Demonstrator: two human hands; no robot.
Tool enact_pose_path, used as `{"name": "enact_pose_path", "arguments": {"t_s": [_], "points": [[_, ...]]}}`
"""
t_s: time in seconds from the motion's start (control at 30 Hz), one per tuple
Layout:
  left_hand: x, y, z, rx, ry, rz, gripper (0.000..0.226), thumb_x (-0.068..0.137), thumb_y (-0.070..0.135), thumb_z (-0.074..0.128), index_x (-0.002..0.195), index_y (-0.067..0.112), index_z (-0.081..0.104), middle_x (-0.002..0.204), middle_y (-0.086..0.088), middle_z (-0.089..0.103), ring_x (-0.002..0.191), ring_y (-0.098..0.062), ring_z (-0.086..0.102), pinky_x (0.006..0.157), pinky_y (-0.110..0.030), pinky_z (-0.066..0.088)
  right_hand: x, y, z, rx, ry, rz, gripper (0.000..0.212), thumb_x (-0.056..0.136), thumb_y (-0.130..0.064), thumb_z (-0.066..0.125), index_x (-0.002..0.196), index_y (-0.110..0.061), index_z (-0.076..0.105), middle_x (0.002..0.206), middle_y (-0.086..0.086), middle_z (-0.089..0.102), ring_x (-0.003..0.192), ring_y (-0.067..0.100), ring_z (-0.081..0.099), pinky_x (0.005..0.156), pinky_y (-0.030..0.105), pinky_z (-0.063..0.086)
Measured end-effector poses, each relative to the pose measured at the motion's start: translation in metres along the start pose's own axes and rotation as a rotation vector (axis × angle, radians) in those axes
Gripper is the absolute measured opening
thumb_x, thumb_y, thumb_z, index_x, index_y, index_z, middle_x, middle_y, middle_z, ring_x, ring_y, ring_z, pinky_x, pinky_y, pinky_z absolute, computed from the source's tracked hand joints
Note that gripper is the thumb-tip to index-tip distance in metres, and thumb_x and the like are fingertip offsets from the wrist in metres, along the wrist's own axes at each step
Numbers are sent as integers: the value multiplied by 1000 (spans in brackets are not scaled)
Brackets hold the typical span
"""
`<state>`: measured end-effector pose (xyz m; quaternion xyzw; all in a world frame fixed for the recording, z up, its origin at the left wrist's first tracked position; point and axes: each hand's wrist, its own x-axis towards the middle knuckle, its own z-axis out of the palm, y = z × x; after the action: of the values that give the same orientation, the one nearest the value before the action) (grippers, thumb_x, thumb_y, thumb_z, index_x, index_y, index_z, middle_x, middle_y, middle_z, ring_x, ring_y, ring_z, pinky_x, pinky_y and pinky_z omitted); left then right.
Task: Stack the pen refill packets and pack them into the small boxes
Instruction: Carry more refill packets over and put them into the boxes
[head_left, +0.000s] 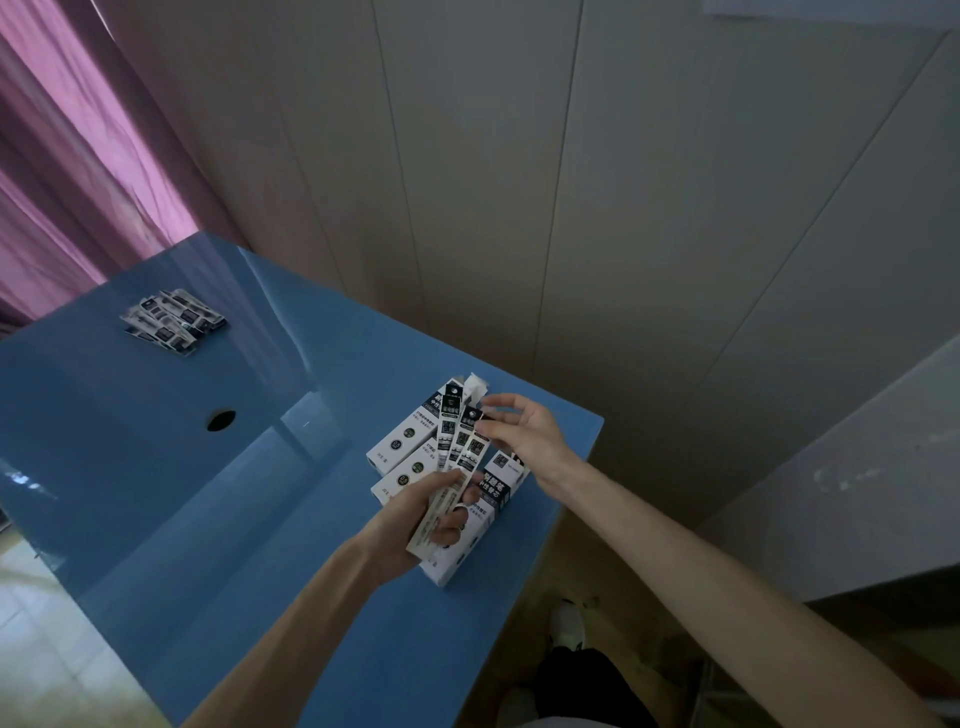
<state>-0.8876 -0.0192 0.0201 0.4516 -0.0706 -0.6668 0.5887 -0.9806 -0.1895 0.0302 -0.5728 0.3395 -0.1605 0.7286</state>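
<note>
Packets fanned loosely in your left hand; right hand pinched one top, could've slipped near table's right edge.

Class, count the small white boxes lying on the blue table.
3 visible: one farthest, one beside it, one nearest under the hands. More may be hidden.

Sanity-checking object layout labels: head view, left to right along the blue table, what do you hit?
Loose pile of refill packets → round hole in the table → white small boxes → fanned packets gripped by left hand → right hand pinching their tops.
</note>
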Motion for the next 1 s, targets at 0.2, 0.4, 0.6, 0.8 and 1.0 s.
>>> {"name": "enact_pose_path", "arguments": {"t_s": [0.2, 0.4, 0.6, 0.8, 1.0], "points": [[0, 1, 5, 89, 6, -18, 44, 106, 42, 43, 124, 5, 60, 85, -4, 59, 49, -8, 46, 43, -17, 32, 2, 1, -1, 87, 134, -63, 28, 90, 1, 73, 116, -9, 68, 100, 7, 79, 82, 10, 75, 67, 16, 55], [5, -2, 0, 10, -21, -10, 53, 105, 34, 42, 144, -1, 48, 84, -5, 57, 44, -5, 37, 39, -16, 25, 8, 9, -5, 142, 122, 93, 40, 90, -20, 78, 126, -11, 64, 109, 13, 77, 93, 20, 71, 84, 31, 59], [6, -4, 0, 112, 94, -8, 44, 102, 38, 57, 136, 10, 52, 86, -8, 62, 46, -6, 38, 39, -14, 27, 1, 21, -4, 144, -4, 169, 49, 98, -46, 64, 118, -1, 71, 111, 14, 77, 106, 26, 72, 99, 39, 56], [6, -2, 1, 274, 169, -78, 35, 103, 41, 55, 119, 10, 61, 74, -6, 61, 44, -7, 40, 38, -16, 30, -9, 21, -13, -33, -39, 58, 23, 98, -31, 68, 101, -8, 70, 99, 8, 79, 90, 18, 74, 74, 20, 57], [18, 1, 4, 126, 88, -140, 29, 102, 38, 53, 91, 12, 55, 61, 1, 40, 40, -6, 27, 37, -17, 20, -8, 21, -23, -86, -81, 168, 27, 100, -38, 62, 93, -11, 61, 82, -3, 71, 77, 6, 66, 74, 19, 48]]}}
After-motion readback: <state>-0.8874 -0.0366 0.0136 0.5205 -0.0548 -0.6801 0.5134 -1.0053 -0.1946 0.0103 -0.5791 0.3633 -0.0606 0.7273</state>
